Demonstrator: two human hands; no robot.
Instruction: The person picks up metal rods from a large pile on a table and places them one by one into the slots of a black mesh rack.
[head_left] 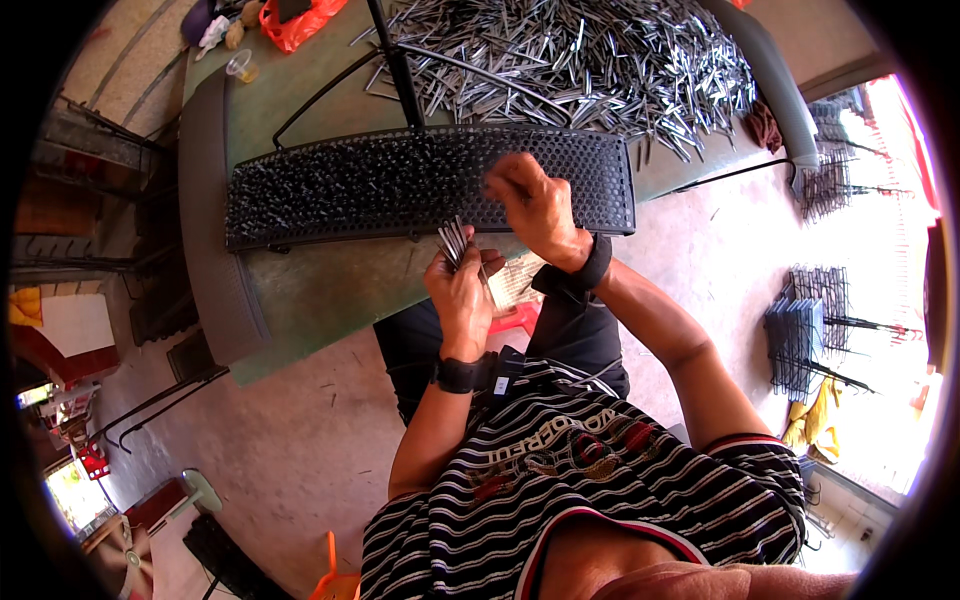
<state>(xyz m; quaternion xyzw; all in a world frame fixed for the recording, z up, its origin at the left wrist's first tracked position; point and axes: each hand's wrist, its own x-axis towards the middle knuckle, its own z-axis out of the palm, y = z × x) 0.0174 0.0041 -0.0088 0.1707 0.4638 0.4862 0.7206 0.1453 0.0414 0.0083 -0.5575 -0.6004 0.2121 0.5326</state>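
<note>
A bundle of thin metal rods (453,240) sticks up from my left hand (463,298), whose fingers are closed round it just below the near edge of a long black perforated tray (590,185). My right hand (540,208) is over the right half of that tray, fingers curled together. Its fingertips are smeared by motion, and anything pinched in them is hidden. Many small rod ends (320,190) stand in the tray's holes on the left and thin out past the middle. Toward the right end, the holes look bare.
A large heap of loose metal rods (590,70) covers the far side of the green table (330,310). A black upright post (395,65) rises behind the tray. A plastic cup (242,66) and a red bag (298,22) lie far left. Wire racks (795,345) stand right.
</note>
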